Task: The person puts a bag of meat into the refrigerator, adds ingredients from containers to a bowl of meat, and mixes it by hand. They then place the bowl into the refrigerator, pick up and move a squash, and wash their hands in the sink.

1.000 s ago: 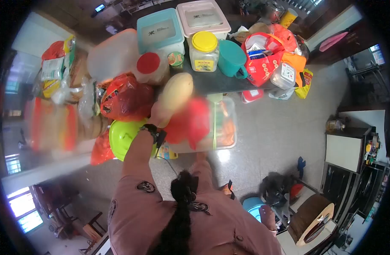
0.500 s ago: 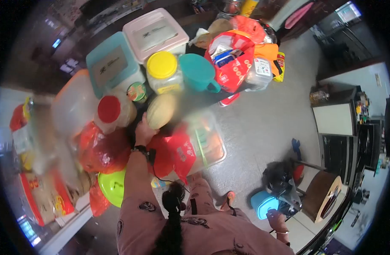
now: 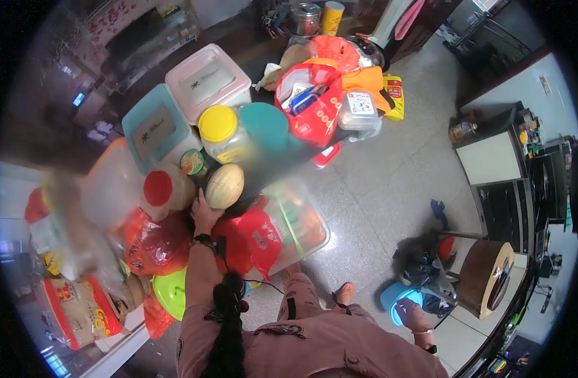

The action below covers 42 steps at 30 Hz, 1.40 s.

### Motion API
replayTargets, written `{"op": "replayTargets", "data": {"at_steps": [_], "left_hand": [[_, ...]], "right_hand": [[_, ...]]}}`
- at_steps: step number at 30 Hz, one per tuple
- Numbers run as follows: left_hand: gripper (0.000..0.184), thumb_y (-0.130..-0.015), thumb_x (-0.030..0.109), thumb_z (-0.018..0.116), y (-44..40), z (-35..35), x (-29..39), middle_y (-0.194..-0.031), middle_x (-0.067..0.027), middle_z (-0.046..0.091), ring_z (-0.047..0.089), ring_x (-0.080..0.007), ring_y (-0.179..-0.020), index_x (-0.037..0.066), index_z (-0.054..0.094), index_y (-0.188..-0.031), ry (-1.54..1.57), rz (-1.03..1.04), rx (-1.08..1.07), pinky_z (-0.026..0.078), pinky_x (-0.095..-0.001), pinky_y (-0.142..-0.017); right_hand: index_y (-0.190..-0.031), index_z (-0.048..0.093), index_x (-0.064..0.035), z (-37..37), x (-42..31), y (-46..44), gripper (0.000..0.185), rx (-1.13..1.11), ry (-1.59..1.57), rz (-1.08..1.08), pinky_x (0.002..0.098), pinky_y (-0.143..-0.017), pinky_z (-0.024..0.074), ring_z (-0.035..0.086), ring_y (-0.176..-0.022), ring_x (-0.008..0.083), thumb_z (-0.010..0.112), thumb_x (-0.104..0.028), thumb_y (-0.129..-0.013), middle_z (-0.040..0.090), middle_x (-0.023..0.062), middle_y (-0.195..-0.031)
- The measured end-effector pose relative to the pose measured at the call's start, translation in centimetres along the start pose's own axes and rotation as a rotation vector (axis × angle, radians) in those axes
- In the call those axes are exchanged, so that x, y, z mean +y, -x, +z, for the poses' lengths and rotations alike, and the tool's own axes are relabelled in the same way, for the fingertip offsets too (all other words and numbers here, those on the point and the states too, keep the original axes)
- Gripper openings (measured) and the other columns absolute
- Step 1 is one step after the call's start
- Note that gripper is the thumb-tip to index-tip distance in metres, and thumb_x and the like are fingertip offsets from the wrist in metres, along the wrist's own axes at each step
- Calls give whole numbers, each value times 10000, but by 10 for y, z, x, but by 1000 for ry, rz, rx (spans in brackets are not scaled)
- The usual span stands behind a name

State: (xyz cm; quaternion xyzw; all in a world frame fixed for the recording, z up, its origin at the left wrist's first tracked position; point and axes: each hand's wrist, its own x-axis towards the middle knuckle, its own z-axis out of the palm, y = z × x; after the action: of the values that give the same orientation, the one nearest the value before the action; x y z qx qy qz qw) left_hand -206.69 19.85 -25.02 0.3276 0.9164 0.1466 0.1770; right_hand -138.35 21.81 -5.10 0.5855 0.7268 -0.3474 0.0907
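A pale yellow melon (image 3: 225, 187) rests on the dark table top, beside the small green-lidded jar (image 3: 192, 162). Against its lower left side is my left hand (image 3: 205, 213), fingers curled round that end. Just below the melon lie a red bag (image 3: 254, 238) and a clear tub with orange contents (image 3: 301, 220). On the right, my right hand (image 3: 413, 315) is over the light blue bin (image 3: 396, 299); its fingers are too small to make out clearly.
Near the melon stand a yellow-lidded jar (image 3: 218, 123), a teal jug (image 3: 264, 126) and a red-lidded jar (image 3: 157, 188). Lidded boxes (image 3: 208, 83) are behind. A red shopping bag (image 3: 311, 104) is farther right, and a green lid (image 3: 170, 293) lies lower left. A wooden stool (image 3: 481, 277) stands right.
My left hand has brought the melon down from above the red bag to the table top beside the jars. The view has swung round, and my right hand now shows over the blue bin.
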Motion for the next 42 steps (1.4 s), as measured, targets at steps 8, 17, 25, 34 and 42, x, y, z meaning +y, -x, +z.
{"op": "replayTargets", "data": {"at_steps": [8, 17, 25, 34, 42], "left_hand": [[405, -824, 246, 603, 80, -80, 112, -1036, -256, 618, 569, -406, -979, -66, 575, -1080, -268, 569, 270, 448, -486, -859], [435, -889, 459, 532, 262, 59, 371, -701, -80, 533, 499, -209, -584, 46, 560, -757, 1328, -62, -648, 397, -353, -511], [458, -917, 529, 449, 473, 135, 641, -980, -84, 467, 454, -204, -902, 88, 453, -1040, 1374, -179, -1567, 375, -356, -787], [644, -961, 490, 353, 590, 139, 708, -1495, -193, 247, 248, -296, -1385, 71, 260, -1442, 1019, -489, -2239, 225, -453, -1126], [363, -931, 251, 482, 619, 234, 739, -1325, -214, 487, 481, -341, -1225, 42, 471, -1228, 312, 3, -2140, 433, -448, -969]], "right_hand": [[-888, 648, -21, -14, 68, 1, 156, 97, -1, -117, 412, -678, 495, 623, -792, 376, 575, -146, -832, 645, 204, -862], [-771, 564, -45, -123, 89, -25, 413, 384, -143, -202, 490, -594, 475, 602, -669, 391, 575, -444, -877, 609, 182, -678], [-1138, 567, -55, -196, 122, 33, 434, 968, -264, -763, 509, -1025, 312, 360, -1300, 380, 570, -390, -861, 432, 181, -1360], [-1381, 414, -118, -153, 287, 78, 540, 915, -399, -171, 513, -1123, 133, 185, -1404, 358, 388, -442, -949, 294, 144, -1488], [-1084, 613, -18, 3, 339, 226, 332, 935, -508, 804, 474, -975, 412, 468, -1203, 384, 573, -271, -873, 494, 236, -1285]]}}
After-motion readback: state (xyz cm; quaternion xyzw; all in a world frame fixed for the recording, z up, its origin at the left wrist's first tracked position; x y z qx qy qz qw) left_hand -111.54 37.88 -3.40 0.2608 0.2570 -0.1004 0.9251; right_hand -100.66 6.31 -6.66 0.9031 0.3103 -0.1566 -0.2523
